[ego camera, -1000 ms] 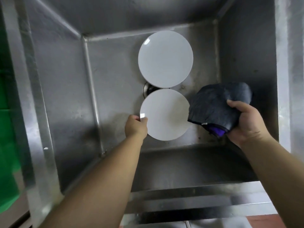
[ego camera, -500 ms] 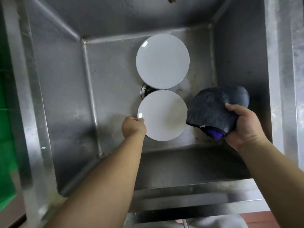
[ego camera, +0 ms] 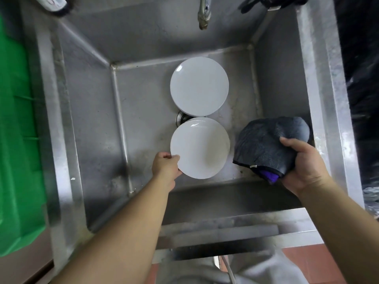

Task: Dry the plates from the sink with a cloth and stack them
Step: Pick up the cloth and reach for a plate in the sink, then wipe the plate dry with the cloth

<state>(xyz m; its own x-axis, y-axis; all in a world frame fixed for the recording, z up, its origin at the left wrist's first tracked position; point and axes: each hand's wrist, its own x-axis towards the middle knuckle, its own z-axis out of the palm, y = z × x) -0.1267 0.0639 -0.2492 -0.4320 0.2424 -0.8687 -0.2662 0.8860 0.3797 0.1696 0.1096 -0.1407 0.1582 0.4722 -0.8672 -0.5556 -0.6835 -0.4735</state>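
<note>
Two white plates are in a deep steel sink (ego camera: 141,95). The far plate (ego camera: 199,86) lies flat over the drain. My left hand (ego camera: 166,167) grips the near plate (ego camera: 200,147) by its left rim, with the thumb on top. That plate seems lifted a little off the sink floor. Off to its right, my right hand (ego camera: 301,167) holds a bunched dark grey cloth (ego camera: 270,143) with a purple underside. The cloth is apart from the plate.
A tap spout (ego camera: 204,14) hangs over the sink's back wall. A green crate (ego camera: 16,128) stands left of the sink rim. The drain (ego camera: 181,117) peeks out between the plates. Red floor tiles (ego camera: 320,261) show below the sink's front edge.
My left hand's grip has shifted onto the near plate's rim and the plate seems raised slightly. The view has tilted up, showing the tap. The cloth hand has hardly moved.
</note>
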